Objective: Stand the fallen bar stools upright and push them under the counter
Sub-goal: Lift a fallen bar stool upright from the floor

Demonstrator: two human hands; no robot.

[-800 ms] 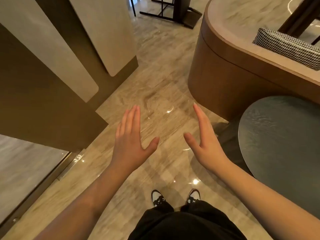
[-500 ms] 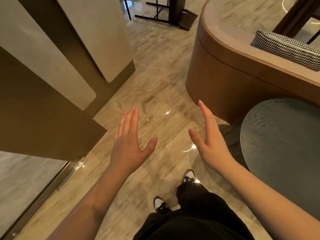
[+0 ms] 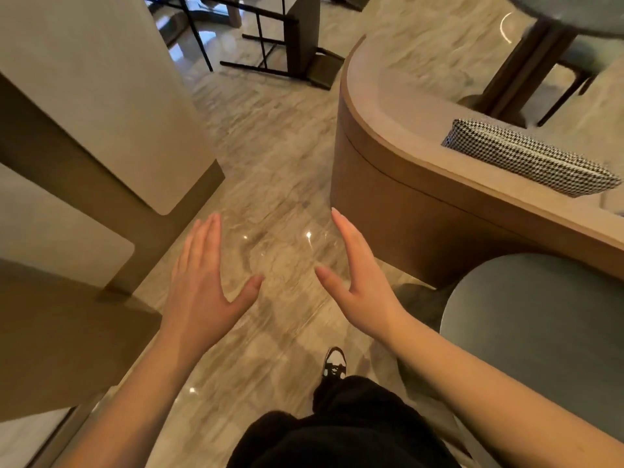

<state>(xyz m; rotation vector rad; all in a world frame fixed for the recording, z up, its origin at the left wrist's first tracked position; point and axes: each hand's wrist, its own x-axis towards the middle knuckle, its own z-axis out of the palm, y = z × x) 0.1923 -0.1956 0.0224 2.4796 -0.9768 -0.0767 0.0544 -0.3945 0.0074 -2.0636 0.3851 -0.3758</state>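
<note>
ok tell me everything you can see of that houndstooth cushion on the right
The cushion is a flat, roughly rectangular pad in black-and-white houndstooth woven fabric, with a seam along its near edge. It lies tilted on the pale seat of the curved brown-walled bench at the right of the view, its long side running diagonally from upper left to lower right. Only the seat surface touches it; neither hand is near it. Its right corner is slightly blurred.

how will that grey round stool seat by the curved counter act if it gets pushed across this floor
The grey round seat looks padded, so palms should grip it rather than slip. The marble floor is glossy, so the stool would probably slide easily. Its base is hidden; if tall, a push at seat height might tip it.
</note>
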